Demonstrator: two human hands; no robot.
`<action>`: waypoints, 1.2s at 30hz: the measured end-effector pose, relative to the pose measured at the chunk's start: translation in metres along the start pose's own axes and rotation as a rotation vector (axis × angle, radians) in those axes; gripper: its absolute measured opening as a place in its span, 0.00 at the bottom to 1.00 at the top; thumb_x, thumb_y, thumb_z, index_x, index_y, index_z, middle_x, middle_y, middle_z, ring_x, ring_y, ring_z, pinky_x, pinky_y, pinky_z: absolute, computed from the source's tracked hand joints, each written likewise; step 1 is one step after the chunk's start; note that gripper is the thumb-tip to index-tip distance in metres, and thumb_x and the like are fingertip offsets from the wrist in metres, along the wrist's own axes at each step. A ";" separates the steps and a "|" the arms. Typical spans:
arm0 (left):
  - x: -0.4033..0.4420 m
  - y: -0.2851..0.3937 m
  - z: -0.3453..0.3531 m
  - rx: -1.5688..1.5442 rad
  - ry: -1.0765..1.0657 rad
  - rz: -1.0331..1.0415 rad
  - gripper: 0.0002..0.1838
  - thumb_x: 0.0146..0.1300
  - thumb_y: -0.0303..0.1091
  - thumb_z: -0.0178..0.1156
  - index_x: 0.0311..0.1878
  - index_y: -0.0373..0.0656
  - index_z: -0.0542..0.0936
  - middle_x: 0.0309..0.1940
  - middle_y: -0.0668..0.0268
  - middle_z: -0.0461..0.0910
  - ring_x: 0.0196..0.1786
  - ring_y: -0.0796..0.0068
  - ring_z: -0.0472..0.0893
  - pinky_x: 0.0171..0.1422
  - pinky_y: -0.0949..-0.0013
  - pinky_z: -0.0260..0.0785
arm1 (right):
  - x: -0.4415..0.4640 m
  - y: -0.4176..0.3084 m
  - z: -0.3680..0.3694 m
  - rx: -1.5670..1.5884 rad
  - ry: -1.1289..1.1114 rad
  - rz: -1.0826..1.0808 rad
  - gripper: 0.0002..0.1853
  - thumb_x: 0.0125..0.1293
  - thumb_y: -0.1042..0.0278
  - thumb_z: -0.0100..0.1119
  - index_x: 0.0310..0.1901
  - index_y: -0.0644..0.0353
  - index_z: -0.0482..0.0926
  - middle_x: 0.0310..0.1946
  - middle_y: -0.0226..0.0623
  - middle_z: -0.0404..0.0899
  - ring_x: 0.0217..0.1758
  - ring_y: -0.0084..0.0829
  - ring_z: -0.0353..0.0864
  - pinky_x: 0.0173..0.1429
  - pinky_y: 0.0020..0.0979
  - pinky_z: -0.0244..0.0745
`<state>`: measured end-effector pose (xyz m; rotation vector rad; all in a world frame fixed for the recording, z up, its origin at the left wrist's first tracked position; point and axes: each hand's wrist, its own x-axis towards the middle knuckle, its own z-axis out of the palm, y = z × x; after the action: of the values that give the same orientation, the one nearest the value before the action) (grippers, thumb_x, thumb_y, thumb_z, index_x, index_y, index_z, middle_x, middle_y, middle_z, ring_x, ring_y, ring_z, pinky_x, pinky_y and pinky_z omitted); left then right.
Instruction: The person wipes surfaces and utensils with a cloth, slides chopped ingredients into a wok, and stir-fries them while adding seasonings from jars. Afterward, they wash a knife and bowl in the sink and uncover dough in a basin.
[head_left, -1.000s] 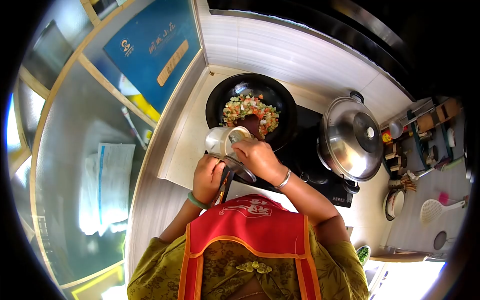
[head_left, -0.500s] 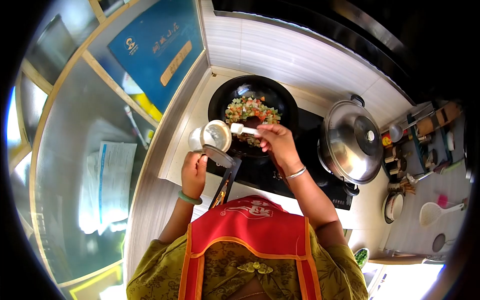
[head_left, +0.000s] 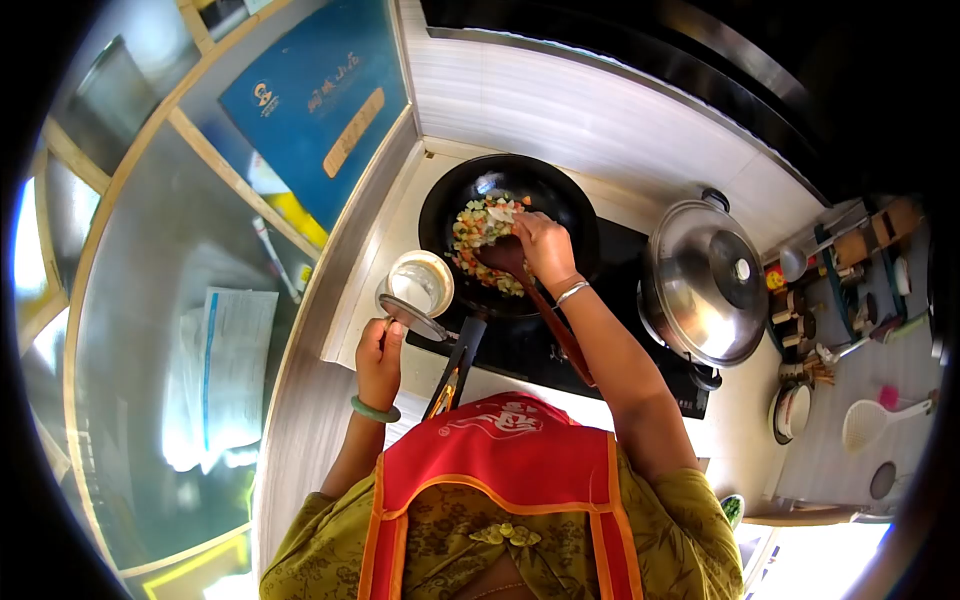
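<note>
My left hand is closed on the jar near its raised lid; the jar's round mouth faces up and something white shows inside. Over the black wok, my right hand pinches a small white spoon, its bowl above the diced vegetables. A dark red-brown spatula rests in the wok, its handle passing below my right hand and over the wok's rim.
A lidded steel pot stands to the right on the black cooktop. Beyond it are a bowl and hanging utensils. A glazed partition borders the left side. The wok's handle points toward the red apron.
My right hand has gone from the jar's mouth to above the vegetables with the white spoon. My left hand and the jar have moved slightly left and stand apart from the right hand.
</note>
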<state>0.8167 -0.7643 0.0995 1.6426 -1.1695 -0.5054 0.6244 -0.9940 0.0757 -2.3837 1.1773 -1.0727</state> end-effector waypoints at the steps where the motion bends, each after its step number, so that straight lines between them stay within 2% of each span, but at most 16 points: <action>1: -0.001 0.000 0.000 -0.060 -0.021 -0.066 0.09 0.65 0.33 0.50 0.32 0.37 0.71 0.23 0.67 0.66 0.28 0.78 0.65 0.33 0.73 0.59 | -0.002 0.002 0.000 0.066 0.045 0.066 0.07 0.58 0.75 0.54 0.37 0.62 0.80 0.31 0.43 0.79 0.33 0.37 0.81 0.37 0.29 0.75; 4: -0.001 0.011 0.004 -0.234 -0.082 -0.190 0.09 0.65 0.34 0.49 0.31 0.40 0.70 0.21 0.75 0.62 0.26 0.85 0.60 0.30 0.78 0.55 | -0.011 -0.012 -0.023 0.535 0.190 0.349 0.06 0.62 0.76 0.52 0.36 0.67 0.78 0.25 0.36 0.80 0.26 0.24 0.81 0.31 0.25 0.76; 6: -0.001 0.018 0.009 -0.315 -0.144 -0.181 0.08 0.65 0.33 0.49 0.31 0.41 0.70 0.20 0.76 0.61 0.25 0.87 0.58 0.28 0.78 0.53 | -0.024 -0.034 -0.053 0.790 0.198 0.609 0.06 0.61 0.78 0.51 0.37 0.65 0.77 0.26 0.36 0.79 0.26 0.23 0.80 0.29 0.21 0.76; 7: -0.002 0.017 0.014 -0.353 -0.174 -0.139 0.07 0.64 0.33 0.48 0.32 0.42 0.70 0.20 0.76 0.61 0.24 0.88 0.58 0.27 0.79 0.52 | -0.036 -0.049 -0.071 0.834 0.211 0.511 0.06 0.61 0.78 0.51 0.37 0.65 0.78 0.25 0.35 0.79 0.25 0.22 0.79 0.27 0.22 0.75; 9: 0.000 0.014 0.025 -0.433 -0.173 -0.130 0.08 0.64 0.33 0.46 0.29 0.43 0.68 0.20 0.75 0.60 0.23 0.86 0.58 0.26 0.78 0.51 | -0.057 -0.068 -0.096 0.594 0.329 0.203 0.04 0.57 0.78 0.55 0.34 0.63 0.78 0.24 0.37 0.78 0.23 0.23 0.78 0.27 0.25 0.74; 11: 0.011 0.013 0.028 -0.457 -0.329 -0.079 0.07 0.63 0.31 0.44 0.31 0.41 0.68 0.24 0.72 0.63 0.23 0.85 0.58 0.26 0.79 0.52 | -0.075 -0.088 -0.123 0.416 0.338 0.013 0.03 0.52 0.75 0.57 0.30 0.61 0.78 0.26 0.44 0.77 0.27 0.40 0.78 0.31 0.31 0.75; 12: 0.014 0.024 0.040 -0.426 -0.317 -0.086 0.08 0.64 0.33 0.43 0.31 0.41 0.68 0.22 0.72 0.62 0.23 0.84 0.59 0.27 0.78 0.52 | -0.083 -0.092 -0.126 0.275 0.287 -0.061 0.03 0.52 0.72 0.57 0.29 0.60 0.77 0.25 0.43 0.76 0.28 0.42 0.78 0.31 0.35 0.74; 15: 0.006 0.074 0.066 -0.500 -0.344 -0.148 0.12 0.65 0.38 0.42 0.31 0.42 0.69 0.22 0.72 0.61 0.23 0.83 0.59 0.27 0.78 0.52 | -0.115 -0.109 -0.149 0.103 0.027 0.055 0.06 0.54 0.67 0.55 0.31 0.59 0.76 0.27 0.40 0.75 0.28 0.42 0.77 0.30 0.38 0.73; 18: 0.003 0.088 0.090 -0.721 -0.616 -0.170 0.12 0.65 0.40 0.45 0.30 0.44 0.69 0.23 0.71 0.63 0.23 0.83 0.59 0.26 0.79 0.50 | -0.145 -0.100 -0.174 0.156 0.183 0.072 0.08 0.54 0.67 0.56 0.34 0.59 0.76 0.30 0.40 0.75 0.30 0.41 0.77 0.31 0.37 0.73; 21: -0.012 0.105 0.134 -0.642 -0.746 -0.189 0.12 0.65 0.41 0.46 0.29 0.44 0.67 0.22 0.73 0.61 0.23 0.84 0.58 0.25 0.79 0.51 | -0.184 -0.087 -0.219 0.180 0.398 0.054 0.09 0.54 0.70 0.57 0.37 0.60 0.76 0.32 0.40 0.75 0.32 0.41 0.77 0.33 0.36 0.74; 22: -0.028 0.115 0.147 -0.638 -0.741 -0.087 0.13 0.66 0.41 0.45 0.28 0.45 0.65 0.22 0.74 0.59 0.22 0.85 0.57 0.25 0.79 0.51 | -0.200 -0.087 -0.236 0.194 0.462 0.091 0.08 0.55 0.71 0.57 0.36 0.61 0.76 0.31 0.40 0.74 0.32 0.41 0.77 0.34 0.36 0.73; 27: -0.086 0.151 0.215 -0.632 -1.014 -0.041 0.16 0.68 0.42 0.46 0.25 0.47 0.62 0.18 0.76 0.56 0.20 0.86 0.56 0.22 0.80 0.48 | -0.288 -0.062 -0.302 0.157 0.663 0.212 0.04 0.59 0.73 0.57 0.33 0.64 0.76 0.26 0.40 0.74 0.26 0.37 0.74 0.30 0.32 0.70; 29: -0.115 0.180 0.241 -0.683 -1.060 -0.157 0.18 0.68 0.47 0.45 0.24 0.48 0.62 0.18 0.75 0.59 0.20 0.87 0.56 0.22 0.80 0.48 | -0.333 -0.063 -0.337 0.171 0.566 0.477 0.07 0.60 0.71 0.57 0.27 0.65 0.75 0.19 0.38 0.72 0.21 0.32 0.70 0.27 0.28 0.67; 31: -0.137 0.204 0.269 -0.755 -1.092 -0.352 0.19 0.67 0.50 0.43 0.24 0.48 0.63 0.19 0.75 0.60 0.19 0.87 0.56 0.23 0.80 0.49 | -0.374 -0.057 -0.357 0.250 0.657 0.656 0.13 0.63 0.67 0.55 0.23 0.65 0.75 0.15 0.32 0.69 0.18 0.23 0.66 0.23 0.25 0.62; 33: -0.154 0.225 0.299 -0.803 -1.169 -0.341 0.19 0.67 0.49 0.41 0.24 0.48 0.63 0.19 0.75 0.61 0.19 0.86 0.56 0.24 0.80 0.50 | -0.414 -0.047 -0.370 0.321 0.714 0.775 0.16 0.62 0.64 0.56 0.22 0.66 0.75 0.14 0.36 0.70 0.17 0.22 0.65 0.23 0.26 0.62; 36: -0.162 0.253 0.350 -0.742 -1.213 -0.270 0.15 0.66 0.43 0.46 0.25 0.48 0.66 0.20 0.75 0.62 0.19 0.87 0.58 0.21 0.80 0.52 | -0.455 -0.047 -0.387 0.327 0.697 0.938 0.19 0.63 0.61 0.56 0.18 0.64 0.73 0.13 0.32 0.69 0.17 0.17 0.62 0.21 0.25 0.59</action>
<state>0.3597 -0.7975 0.1529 0.7433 -1.2890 -2.0072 0.1927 -0.5839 0.1399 -0.9569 1.8474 -1.5544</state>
